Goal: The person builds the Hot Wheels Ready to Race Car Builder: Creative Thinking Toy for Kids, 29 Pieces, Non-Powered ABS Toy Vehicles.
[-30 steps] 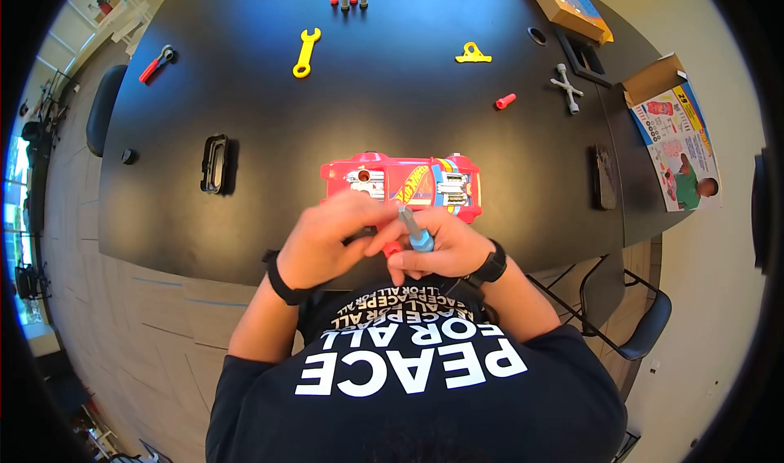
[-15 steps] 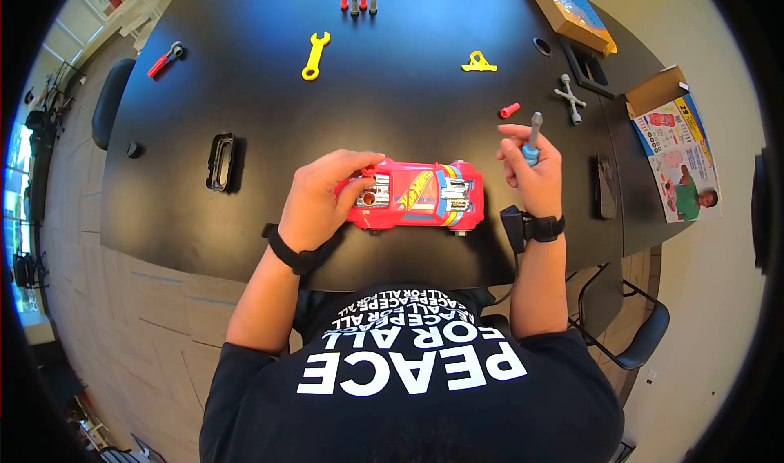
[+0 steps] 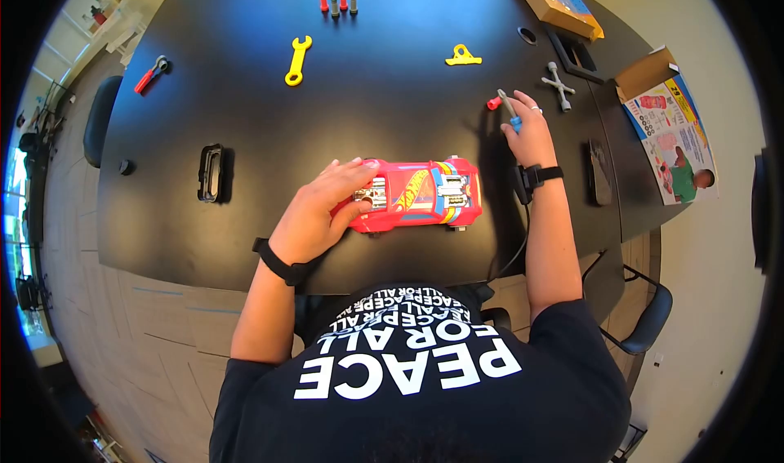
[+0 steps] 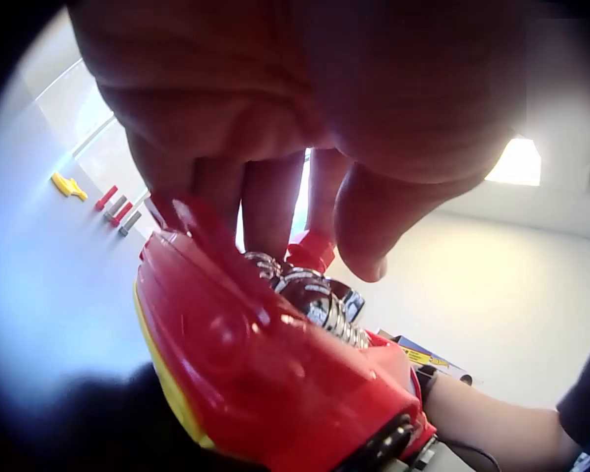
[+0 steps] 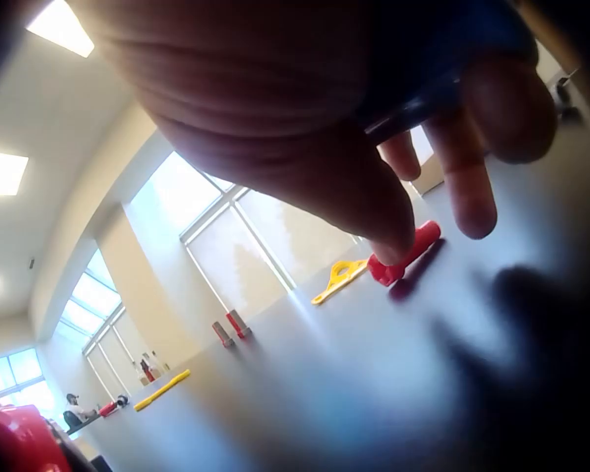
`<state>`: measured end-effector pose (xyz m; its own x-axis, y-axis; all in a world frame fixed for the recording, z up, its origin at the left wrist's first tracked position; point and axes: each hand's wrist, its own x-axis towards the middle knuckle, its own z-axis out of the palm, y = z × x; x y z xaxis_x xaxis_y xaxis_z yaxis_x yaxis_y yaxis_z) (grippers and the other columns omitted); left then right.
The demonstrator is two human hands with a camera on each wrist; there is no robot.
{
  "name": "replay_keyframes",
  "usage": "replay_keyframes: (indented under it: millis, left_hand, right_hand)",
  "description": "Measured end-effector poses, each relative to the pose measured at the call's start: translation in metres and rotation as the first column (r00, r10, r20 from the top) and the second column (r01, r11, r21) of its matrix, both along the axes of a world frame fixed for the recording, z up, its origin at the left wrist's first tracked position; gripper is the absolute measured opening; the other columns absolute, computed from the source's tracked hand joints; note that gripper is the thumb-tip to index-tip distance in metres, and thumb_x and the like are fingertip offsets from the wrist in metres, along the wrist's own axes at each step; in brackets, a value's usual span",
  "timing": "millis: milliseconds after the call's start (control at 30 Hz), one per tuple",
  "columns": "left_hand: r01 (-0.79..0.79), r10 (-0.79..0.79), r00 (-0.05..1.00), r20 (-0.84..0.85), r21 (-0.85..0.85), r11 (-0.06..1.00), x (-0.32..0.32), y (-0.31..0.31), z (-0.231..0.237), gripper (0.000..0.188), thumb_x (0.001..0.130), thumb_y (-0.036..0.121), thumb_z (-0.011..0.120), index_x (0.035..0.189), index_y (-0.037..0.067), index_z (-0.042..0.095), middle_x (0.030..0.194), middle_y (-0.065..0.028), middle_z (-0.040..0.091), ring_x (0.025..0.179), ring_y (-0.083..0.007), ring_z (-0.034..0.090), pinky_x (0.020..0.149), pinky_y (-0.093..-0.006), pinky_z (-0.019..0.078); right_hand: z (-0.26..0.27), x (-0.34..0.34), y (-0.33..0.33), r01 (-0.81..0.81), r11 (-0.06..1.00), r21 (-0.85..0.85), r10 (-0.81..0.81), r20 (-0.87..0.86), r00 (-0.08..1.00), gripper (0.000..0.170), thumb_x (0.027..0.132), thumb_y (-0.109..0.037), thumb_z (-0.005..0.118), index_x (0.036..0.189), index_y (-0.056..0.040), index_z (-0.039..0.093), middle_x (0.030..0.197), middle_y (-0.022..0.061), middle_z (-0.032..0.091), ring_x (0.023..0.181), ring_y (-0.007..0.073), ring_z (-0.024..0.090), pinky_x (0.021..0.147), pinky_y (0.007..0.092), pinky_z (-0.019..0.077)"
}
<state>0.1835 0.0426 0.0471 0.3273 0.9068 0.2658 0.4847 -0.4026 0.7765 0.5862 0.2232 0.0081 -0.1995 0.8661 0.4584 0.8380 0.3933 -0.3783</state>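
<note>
A red toy car [image 3: 412,193] with a silver engine and yellow and blue stripes stands on the black table. My left hand [image 3: 314,214] grips its left end, fingers over the far side and thumb by the engine. In the left wrist view, a red hex-headed piece [image 4: 312,251] sticks up at the engine between fingers and thumb. My right hand [image 3: 535,140] holds a toy screwdriver [image 3: 516,123] with blue handle and grey shaft against the palm. Its thumb and fingertips reach down to a red toy bolt [image 5: 428,236] lying on the table.
Further off lie a yellow wrench [image 3: 299,60], a yellow bracket [image 3: 464,55], a grey cross wrench [image 3: 559,87], a red-handled ratchet [image 3: 151,75] and several standing bolts [image 3: 335,7]. A black tray-like part [image 3: 211,173] is at left; a printed box [image 3: 670,132] stands at right.
Both hands were together over the car, then parted. The left hand settled on the car's left end. The right hand carried the screwdriver right and away to the lying red bolt.
</note>
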Motion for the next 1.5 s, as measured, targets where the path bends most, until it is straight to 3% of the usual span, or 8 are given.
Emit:
replay_keyframes:
  millis: [267,467,667,867,1000,1333,1433,1500]
  left_hand:
    - [-0.183,0.167,0.975,0.145,0.108,0.977,-0.011,-0.024,0.007,0.067,0.092,0.009,0.089,0.154,0.005,0.065,0.15,-0.0219,0.071,0.137,-0.0394,0.07,0.118,-0.0469,0.0539]
    - [-0.26,0.205,0.954,0.219,0.262,0.93,-0.001,-0.05,0.011,0.053,0.085,-0.001,0.092,0.135,0.0,0.075,0.133,-0.0194,0.079,0.116,-0.032,0.077,0.098,-0.0408,0.0623]
    - [-0.065,-0.001,0.94,0.342,0.183,0.981,0.042,-0.036,0.007,0.052,0.083,0.003,0.095,0.132,0.002,0.077,0.12,-0.0162,0.081,0.098,-0.0275,0.079,0.076,-0.0353,0.0627]
    - [-0.131,0.089,0.957,0.277,0.136,0.982,0.044,-0.041,0.003,0.041,0.088,-0.001,0.089,0.127,0.002,0.08,0.106,-0.0147,0.083,0.087,-0.0276,0.079,0.077,-0.0364,0.0621]
    - [-0.279,0.206,0.941,0.268,0.275,0.92,0.023,-0.035,0.002,0.038,0.089,-0.011,0.082,0.125,0.001,0.081,0.103,-0.0155,0.082,0.09,-0.0271,0.08,0.083,-0.0355,0.063]
    - [-0.224,0.226,0.974,0.031,0.3,0.927,0.017,-0.027,-0.006,0.035,0.086,-0.002,0.09,0.119,0.005,0.084,0.12,-0.0139,0.076,0.105,-0.0298,0.076,0.088,-0.0386,0.0619]
    - [-0.225,0.235,0.972,-0.008,0.25,0.942,0.015,-0.031,0.01,0.04,0.082,0.002,0.093,0.12,0.005,0.084,0.129,-0.0134,0.073,0.113,-0.0316,0.074,0.094,-0.0401,0.0607]
    - [-0.224,0.223,0.974,0.028,0.225,0.948,0.014,-0.03,0.021,0.044,0.08,0.003,0.095,0.122,0.005,0.083,0.132,-0.0131,0.071,0.116,-0.0323,0.072,0.097,-0.0406,0.0602]
  right_hand:
    - [0.0,-0.009,0.025,-0.058,0.98,-0.192,0.094,0.18,0.979,0.037,0.09,0.001,0.082,0.126,-0.0059,0.075,0.11,0.0133,0.083,0.103,0.0371,0.079,0.09,0.0472,0.0612]
    - [0.089,-0.049,-0.093,-0.423,0.818,-0.389,-0.03,-0.764,0.645,0.014,0.098,0.002,0.079,0.111,-0.0012,0.075,0.104,0.0084,0.081,0.083,0.0088,0.074,0.061,0.021,0.049]
    - [0.075,-0.117,-0.16,-0.837,0.509,-0.201,0.314,-0.862,0.398,0.013,0.101,0.006,0.077,0.113,0.0009,0.075,0.104,0.0089,0.078,0.084,0.0109,0.074,0.071,0.0251,0.0556]
    - [0.064,-0.13,-0.187,-0.765,0.571,-0.298,-0.043,-0.941,0.335,0.019,0.103,-0.001,0.079,0.122,0.0003,0.073,0.104,0.0064,0.078,0.084,0.009,0.072,0.071,0.0233,0.0547]
    - [0.056,-0.112,-0.179,-0.797,0.461,-0.39,-0.064,-0.91,0.409,0.022,0.104,-0.005,0.08,0.124,-0.0001,0.073,0.106,0.0056,0.078,0.087,0.0082,0.071,0.072,0.0227,0.0546]
    - [0.06,-0.119,-0.181,-0.663,0.664,-0.346,-0.043,-0.902,0.429,0.043,0.105,-0.006,0.079,0.146,0.0007,0.069,0.119,0.006,0.074,0.104,0.0124,0.067,0.095,0.0289,0.0542]
    - [0.067,-0.111,-0.178,-0.56,0.705,-0.436,-0.029,-0.806,0.592,0.045,0.104,-0.005,0.079,0.148,0.0018,0.068,0.116,0.0082,0.072,0.104,0.0164,0.068,0.095,0.03,0.0543]
    - [0.07,-0.107,-0.168,-0.502,0.847,-0.176,0.4,-0.413,0.818,0.048,0.099,-0.001,0.082,0.145,0.0009,0.07,0.11,0.0103,0.071,0.098,0.0221,0.07,0.094,0.0308,0.0552]
